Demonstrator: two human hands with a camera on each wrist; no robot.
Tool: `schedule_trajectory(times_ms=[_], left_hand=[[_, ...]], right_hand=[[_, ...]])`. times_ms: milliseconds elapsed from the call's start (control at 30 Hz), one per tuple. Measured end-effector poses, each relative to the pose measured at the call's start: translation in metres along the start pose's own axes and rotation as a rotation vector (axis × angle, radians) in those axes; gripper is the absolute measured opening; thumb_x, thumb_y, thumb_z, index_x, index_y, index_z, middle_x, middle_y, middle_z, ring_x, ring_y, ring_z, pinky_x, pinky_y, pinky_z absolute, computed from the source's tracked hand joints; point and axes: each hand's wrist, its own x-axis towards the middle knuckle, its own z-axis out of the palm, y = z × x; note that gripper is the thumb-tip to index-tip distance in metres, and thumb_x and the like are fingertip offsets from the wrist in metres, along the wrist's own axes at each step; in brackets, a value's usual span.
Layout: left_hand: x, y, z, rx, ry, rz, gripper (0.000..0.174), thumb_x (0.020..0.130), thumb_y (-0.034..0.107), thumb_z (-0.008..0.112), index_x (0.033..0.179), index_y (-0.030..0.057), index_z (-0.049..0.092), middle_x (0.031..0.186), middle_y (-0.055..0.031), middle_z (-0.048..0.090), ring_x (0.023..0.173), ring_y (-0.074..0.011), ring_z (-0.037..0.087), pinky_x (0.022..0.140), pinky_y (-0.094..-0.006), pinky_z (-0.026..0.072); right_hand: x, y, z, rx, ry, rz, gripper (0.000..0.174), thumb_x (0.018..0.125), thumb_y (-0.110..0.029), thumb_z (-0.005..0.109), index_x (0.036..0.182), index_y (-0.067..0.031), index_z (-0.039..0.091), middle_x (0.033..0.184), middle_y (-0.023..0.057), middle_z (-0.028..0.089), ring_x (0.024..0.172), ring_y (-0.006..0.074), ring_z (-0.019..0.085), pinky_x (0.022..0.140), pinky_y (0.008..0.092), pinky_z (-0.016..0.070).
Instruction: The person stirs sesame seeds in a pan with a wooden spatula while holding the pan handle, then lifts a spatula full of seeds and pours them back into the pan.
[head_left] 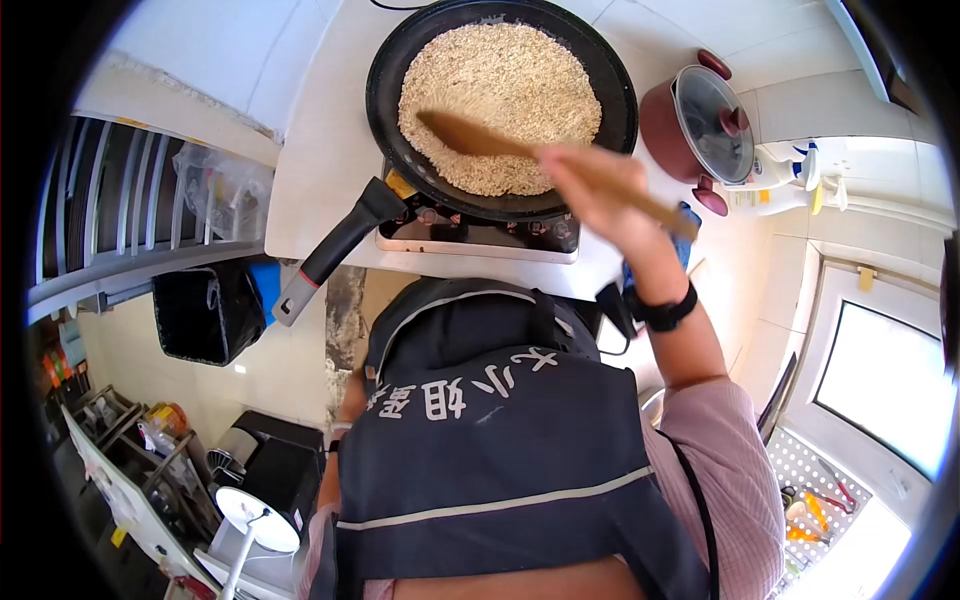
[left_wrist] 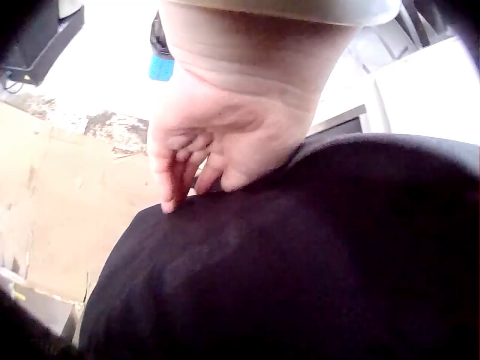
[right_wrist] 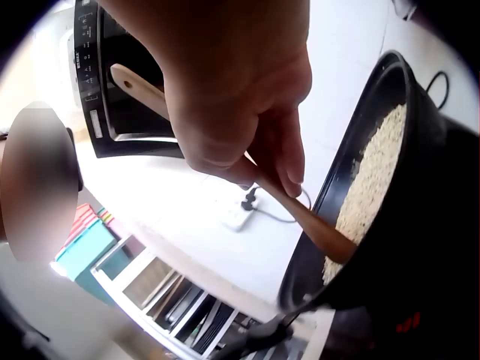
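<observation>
My right hand (head_left: 607, 200) grips the handle of a wooden spatula (head_left: 475, 138) over a wide black frying pan (head_left: 385, 120). The spatula's blade is down in a layer of pale, oat-like flakes (head_left: 510, 75). In the right wrist view the fingers of the right hand (right_wrist: 232, 112) wrap the handle, and its end sticks out behind the hand. My left hand (left_wrist: 232, 135) hangs down at the side with loosely bent fingers, its fingertips right at the dark apron (left_wrist: 262, 255). In the head view the apron hides this hand.
The pan sits on a cooktop (head_left: 480, 245), its long black handle (head_left: 335, 240) reaching toward the left front. A maroon lidded pot (head_left: 670, 130) and several white bottles (head_left: 770, 175) stand to the right. Below the counter is a black bin (head_left: 205, 315).
</observation>
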Motion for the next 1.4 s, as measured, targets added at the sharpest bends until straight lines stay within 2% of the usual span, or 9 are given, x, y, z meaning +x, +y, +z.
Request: schedule_trajectory(times_ms=[33, 67, 267, 467, 633, 1033, 1133, 1200, 1400], left_hand=[[0.050, 0.072, -0.063, -0.016, -0.059, -0.474, 0.036, 0.100, 0.030, 0.052, 0.110, -0.0001, 0.067, 0.087, -0.0077, 0.069, 0.074, -0.0240, 0.063, 0.065, -0.0364, 0.0492], [0.065, 0.100, -0.081, -0.637, 0.136, -0.628, 0.036, 0.101, 0.033, 0.052, 0.109, 0.0017, 0.069, 0.088, -0.0060, 0.070, 0.072, -0.0160, 0.064, 0.059, -0.0304, 0.0475], [0.138, 0.235, -0.205, -0.245, 0.733, -0.105, 0.036, 0.106, 0.025, 0.044, 0.124, -0.0004, 0.062, 0.107, -0.0079, 0.067, 0.094, -0.0141, 0.062, 0.080, -0.0296, 0.0483], [0.164, 0.359, -0.251, -0.150, 0.346, 0.283, 0.027, 0.094, 0.009, 0.062, 0.120, 0.0017, 0.065, 0.101, -0.0111, 0.068, 0.090, -0.0165, 0.064, 0.076, -0.0276, 0.0487], [0.174, 0.386, -0.238, 0.086, 0.296, 0.199, 0.042, 0.080, 0.017, 0.079, 0.118, 0.0040, 0.067, 0.083, -0.0123, 0.065, 0.070, -0.0214, 0.063, 0.064, -0.0294, 0.0480], [0.159, 0.396, -0.217, 0.231, 0.280, 0.263, 0.046, 0.073, 0.021, 0.083, 0.115, 0.0095, 0.068, 0.076, -0.0138, 0.066, 0.064, -0.0306, 0.063, 0.059, -0.0355, 0.0493], [0.157, 0.398, -0.214, 0.244, 0.306, 0.276, 0.044, 0.074, 0.020, 0.082, 0.114, 0.0096, 0.068, 0.073, -0.0116, 0.064, 0.062, -0.0293, 0.062, 0.057, -0.0354, 0.0486], [0.156, 0.401, -0.212, 0.240, 0.310, 0.258, 0.043, 0.074, 0.020, 0.082, 0.114, 0.0096, 0.068, 0.071, -0.0105, 0.063, 0.061, -0.0286, 0.062, 0.057, -0.0352, 0.0482], [0.158, 0.403, -0.213, 0.289, 0.312, 0.291, 0.043, 0.075, 0.019, 0.081, 0.114, 0.0104, 0.067, 0.068, -0.0078, 0.061, 0.058, -0.0270, 0.060, 0.054, -0.0355, 0.0462]], right_hand=[[0.014, 0.015, -0.009, 0.056, 0.056, 0.066, 0.013, 0.087, -0.010, 0.073, 0.098, -0.0020, 0.074, 0.082, 0.0123, 0.073, 0.067, 0.0129, 0.068, 0.062, 0.0242, 0.0538], [0.020, 0.024, -0.016, -0.046, 0.071, 0.046, 0.013, 0.088, -0.010, 0.073, 0.098, -0.0024, 0.074, 0.081, 0.0113, 0.073, 0.066, 0.0117, 0.066, 0.060, 0.0240, 0.0527], [0.028, -0.014, -0.092, -0.219, -0.132, 0.130, 0.013, 0.087, -0.002, 0.070, 0.100, 0.0003, 0.073, 0.092, 0.0115, 0.075, 0.074, 0.0112, 0.067, 0.067, 0.0226, 0.0529], [0.010, -0.067, -0.130, -0.176, -0.618, -0.120, 0.024, 0.073, 0.003, 0.073, 0.096, -0.0033, 0.073, 0.101, 0.0150, 0.073, 0.081, 0.0253, 0.072, 0.065, 0.0310, 0.0574], [-0.001, -0.046, -0.099, -0.421, -0.708, -0.299, 0.026, 0.073, -0.007, 0.071, 0.099, -0.0091, 0.071, 0.113, 0.0121, 0.070, 0.086, 0.0278, 0.071, 0.068, 0.0341, 0.0561], [0.049, 0.058, -0.016, -0.290, -0.085, -0.481, 0.021, 0.082, -0.005, 0.071, 0.103, -0.0066, 0.072, 0.099, 0.0117, 0.073, 0.075, 0.0245, 0.071, 0.063, 0.0298, 0.0557], [0.036, 0.037, -0.036, -0.158, 0.152, 0.075, 0.015, 0.090, -0.007, 0.070, 0.104, -0.0028, 0.073, 0.091, 0.0063, 0.074, 0.076, 0.0118, 0.070, 0.064, 0.0238, 0.0551], [0.024, 0.030, -0.061, 0.104, 0.256, 0.296, 0.017, 0.093, -0.011, 0.067, 0.106, -0.0003, 0.070, 0.094, 0.0068, 0.073, 0.080, 0.0156, 0.071, 0.066, 0.0241, 0.0561], [-0.011, 0.009, -0.097, -0.088, 0.496, 0.550, 0.025, 0.095, -0.015, 0.065, 0.113, 0.0025, 0.065, 0.101, 0.0166, 0.072, 0.082, 0.0179, 0.073, 0.061, 0.0228, 0.0560]])
